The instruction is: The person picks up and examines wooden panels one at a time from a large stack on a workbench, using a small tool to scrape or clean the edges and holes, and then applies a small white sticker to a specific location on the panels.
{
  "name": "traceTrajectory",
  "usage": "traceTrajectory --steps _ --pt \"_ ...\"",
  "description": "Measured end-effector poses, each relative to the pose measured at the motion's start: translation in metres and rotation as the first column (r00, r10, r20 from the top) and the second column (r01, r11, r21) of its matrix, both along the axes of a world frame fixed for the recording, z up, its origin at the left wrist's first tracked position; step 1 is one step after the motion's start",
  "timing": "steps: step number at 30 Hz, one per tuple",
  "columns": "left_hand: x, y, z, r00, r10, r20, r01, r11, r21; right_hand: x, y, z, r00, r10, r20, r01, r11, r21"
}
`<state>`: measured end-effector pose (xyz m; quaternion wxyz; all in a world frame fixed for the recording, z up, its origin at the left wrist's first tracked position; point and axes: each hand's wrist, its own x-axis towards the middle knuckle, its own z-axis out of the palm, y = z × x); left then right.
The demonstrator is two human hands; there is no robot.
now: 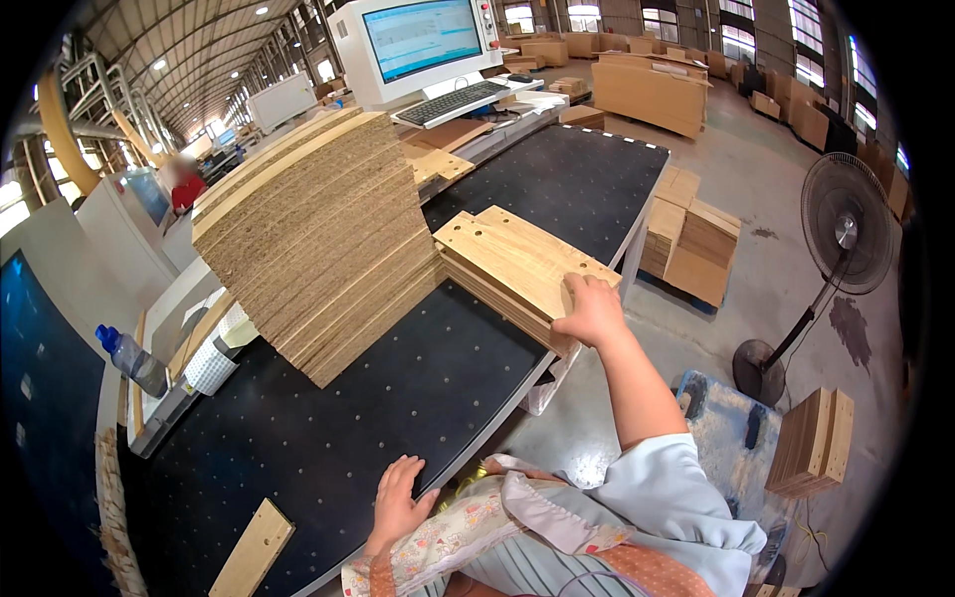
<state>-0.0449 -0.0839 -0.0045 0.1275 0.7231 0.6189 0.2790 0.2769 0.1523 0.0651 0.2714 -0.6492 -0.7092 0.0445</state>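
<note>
1. On my feed, the short stack of boards (527, 261) lies flat on the black surface (398, 398), right by the tall stack of boards (328, 239).
2. I'd judge it stiff and fairly heavy as a bundle, its smooth faces liable to slide; I'd take it at both ends, squeezing the layers together.
3. Its long axis runs from the tall stack out toward the surface's right edge; drilled holes show near its left end.
4. Right hand (594, 308): fingers over the right end; I can't tell whether they clamp.
5. Left hand (398, 497): fingers slightly apart on the surface, holding nothing.
</note>
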Motion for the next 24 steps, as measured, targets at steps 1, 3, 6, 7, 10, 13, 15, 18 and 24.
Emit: traceTrajectory --steps 1,3,6,7,10,13,15,18,24 --pt "0.0 -0.001 0.001 1.0 -0.003 -0.01 0.003 1.0 0.008 0.0 0.0 0.0 1.0 0.002 -0.009 -0.002 1.0 -0.013" --pt "-0.001 -0.001 0.001 1.0 -0.006 -0.017 0.006 1.0 0.02 0.001 0.001 0.0 1.0 -0.003 -0.003 0.003 1.0 -0.024" --pt "-0.001 -0.001 0.0 1.0 -0.003 -0.017 0.004 1.0 0.024 -0.004 0.003 0.001 1.0 0.005 0.013 -0.005 0.999 -0.042" --pt "0.0 -0.001 0.001 1.0 -0.003 -0.022 0.004 1.0 0.019 -0.008 0.005 0.003 1.0 0.009 0.017 -0.008 0.999 -0.046" --pt "-0.001 0.0 -0.001 1.0 -0.001 -0.027 0.001 1.0 0.016 -0.024 0.016 -0.002 0.999 0.021 0.041 -0.019 0.998 -0.059" --pt "-0.001 -0.001 -0.002 0.999 0.004 -0.041 -0.003 1.0 0.012 -0.03 0.021 -0.01 0.996 0.031 0.087 -0.02 0.992 -0.122" --pt "0.0 -0.001 -0.001 0.999 0.005 -0.049 -0.004 1.0 0.018 -0.03 0.023 -0.014 0.994 0.039 0.103 -0.027 0.992 -0.12" --pt "0.001 -0.001 -0.001 0.999 0.007 -0.053 -0.005 0.999 0.036 -0.029 0.024 -0.014 0.991 0.071 0.117 -0.057 0.991 -0.12" --pt "0.0 -0.001 -0.002 0.998 0.004 -0.065 -0.001 0.999 0.042 -0.026 0.03 -0.006 0.98 0.126 0.156 -0.097 0.979 -0.182"
